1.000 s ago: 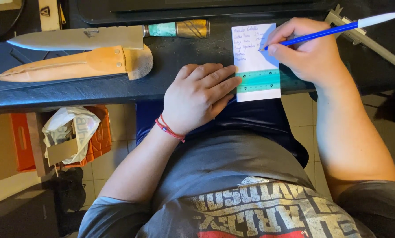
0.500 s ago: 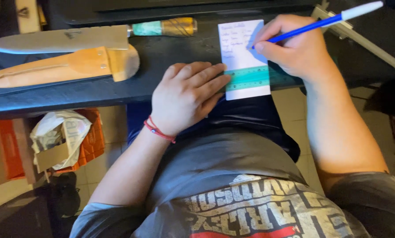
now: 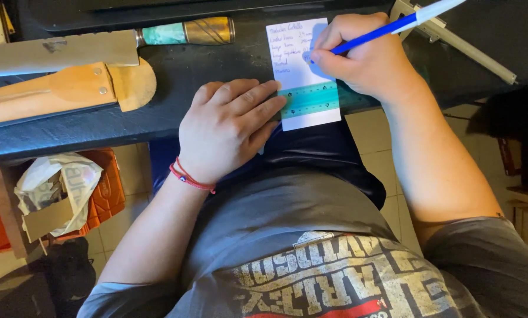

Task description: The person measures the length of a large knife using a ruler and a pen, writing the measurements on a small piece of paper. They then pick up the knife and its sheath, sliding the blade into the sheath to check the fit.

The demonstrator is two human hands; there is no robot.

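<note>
From the head view, a white paper card (image 3: 302,65) with blue handwriting and a teal band lies at the edge of the dark table (image 3: 217,112), its near end overhanging, where the left hand (image 3: 228,126) presses flat (fingers together, tips on the card's side) while the right hand (image 3: 367,56) pinches a blue pen (image 3: 387,29), tip on the card.

Pen (image 3: 382,30): smooth blue and white plastic, slightly glossy.
Note card (image 3: 296,56): matt white paper, crossed by a translucent teal plastic ruler (image 3: 311,99).
Knife (image 3: 58,52): dull grey metal blade; polished green and amber handle, glossy.
Sheath (image 3: 58,93): smooth tan leather, metal rivets.
Table (image 3: 205,88): dark, matt, slightly rough top.
Wristband (image 3: 190,178): red cord.
</note>
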